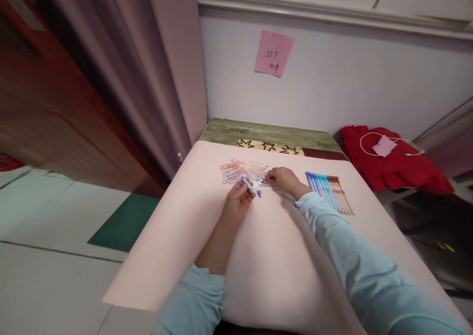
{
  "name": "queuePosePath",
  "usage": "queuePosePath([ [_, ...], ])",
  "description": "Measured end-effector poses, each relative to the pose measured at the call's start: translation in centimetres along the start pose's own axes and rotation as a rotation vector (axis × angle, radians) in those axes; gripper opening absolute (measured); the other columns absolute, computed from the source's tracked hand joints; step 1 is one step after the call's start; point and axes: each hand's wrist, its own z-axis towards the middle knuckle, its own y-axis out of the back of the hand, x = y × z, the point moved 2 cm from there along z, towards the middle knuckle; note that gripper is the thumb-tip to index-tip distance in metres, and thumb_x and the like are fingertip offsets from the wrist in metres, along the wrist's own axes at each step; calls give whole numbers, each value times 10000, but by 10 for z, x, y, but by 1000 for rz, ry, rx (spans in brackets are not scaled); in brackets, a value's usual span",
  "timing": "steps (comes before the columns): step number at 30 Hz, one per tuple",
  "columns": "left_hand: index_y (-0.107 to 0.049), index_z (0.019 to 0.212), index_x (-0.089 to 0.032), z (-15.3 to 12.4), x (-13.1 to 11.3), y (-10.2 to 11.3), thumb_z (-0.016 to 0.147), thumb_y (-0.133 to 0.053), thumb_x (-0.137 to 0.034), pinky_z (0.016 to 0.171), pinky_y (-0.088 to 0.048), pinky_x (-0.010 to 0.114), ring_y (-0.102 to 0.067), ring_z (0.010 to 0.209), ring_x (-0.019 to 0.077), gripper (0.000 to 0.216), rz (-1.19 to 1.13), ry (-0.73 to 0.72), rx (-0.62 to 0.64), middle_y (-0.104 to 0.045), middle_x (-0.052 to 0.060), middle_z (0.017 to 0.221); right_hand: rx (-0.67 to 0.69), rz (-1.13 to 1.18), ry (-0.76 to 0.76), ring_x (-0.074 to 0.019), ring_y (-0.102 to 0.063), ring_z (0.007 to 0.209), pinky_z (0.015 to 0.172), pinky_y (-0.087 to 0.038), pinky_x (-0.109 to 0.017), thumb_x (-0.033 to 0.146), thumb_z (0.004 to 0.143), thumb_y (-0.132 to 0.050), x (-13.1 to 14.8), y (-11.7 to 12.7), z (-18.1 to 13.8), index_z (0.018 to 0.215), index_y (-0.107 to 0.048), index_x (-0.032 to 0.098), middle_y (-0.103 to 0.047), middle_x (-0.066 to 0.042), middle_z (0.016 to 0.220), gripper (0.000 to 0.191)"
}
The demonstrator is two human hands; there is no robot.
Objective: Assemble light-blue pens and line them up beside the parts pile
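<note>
My left hand (235, 205) is closed around a short light-blue pen barrel (248, 184) with a darker blue end, holding it tilted above the table. At a small heap of white and dark-tipped pieces (260, 181), my right hand (284, 179) has its fingers pinched together; what they grip, if anything, is hidden. A small blue cap-like piece (259, 193) lies just below the heap. Behind my left hand spreads a pile of thin pinkish and clear pen parts (234, 169). Right of my right hand, several pens (327, 189) lie side by side, running from blue to brown.
A pale pink sheet (177, 256) covers most of the table, with the green wood-patterned top (236, 128) showing at the back. Beyond it stands a wall with a pink note (274, 53). Red cloth (395, 162) with a white cable lies at the right; a curtain (173, 54) hangs left.
</note>
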Motion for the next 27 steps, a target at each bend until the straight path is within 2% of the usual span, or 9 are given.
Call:
queuePosePath([
  [9,-664,949,-154,1,1,1,734,-742,-122,656,-506,214,-620,688,83,231,2,-1,-23,-680,17,843,22,-83,139,-183,-623,883,714,-358,-248,149,908,-501,-4,6,-7,973,-664,164,-698,-94,982,177],
  [14,-666,941,-154,3,1,2,738,-738,-126,653,-510,211,-621,694,82,218,4,-5,-32,-678,16,851,-114,-62,-15,-191,-631,811,647,-327,-262,192,926,-476,-10,10,-33,989,-628,180,-705,-83,965,165],
  [19,-667,934,-154,1,-1,0,754,-725,-136,656,-507,212,-619,695,84,190,29,-4,-15,-677,18,848,-196,110,-131,-179,-622,695,619,-311,-262,248,917,-466,9,-3,-69,973,-604,204,-711,-37,828,156],
  [23,-666,943,-157,0,-2,-1,771,-708,-134,639,-502,202,-612,687,82,179,58,-17,-18,-676,17,836,-273,254,-225,-169,-601,652,605,-316,-253,260,884,-475,21,-12,-85,920,-608,215,-693,-18,745,145],
  [25,-662,929,-156,1,-1,0,787,-695,-140,682,-520,215,-621,708,88,147,69,-16,-27,-680,21,840,-330,310,-241,-163,-587,635,599,-320,-249,260,873,-476,21,-15,-89,897,-610,218,-683,-12,734,143],
  [27,-653,900,-151,2,0,1,804,-682,-148,790,-541,266,-639,755,103,100,75,-15,-31,-688,32,859,-386,362,-252,-156,-565,608,594,-324,-246,264,867,-477,19,-18,-91,866,-610,219,-663,-4,703,140],
])
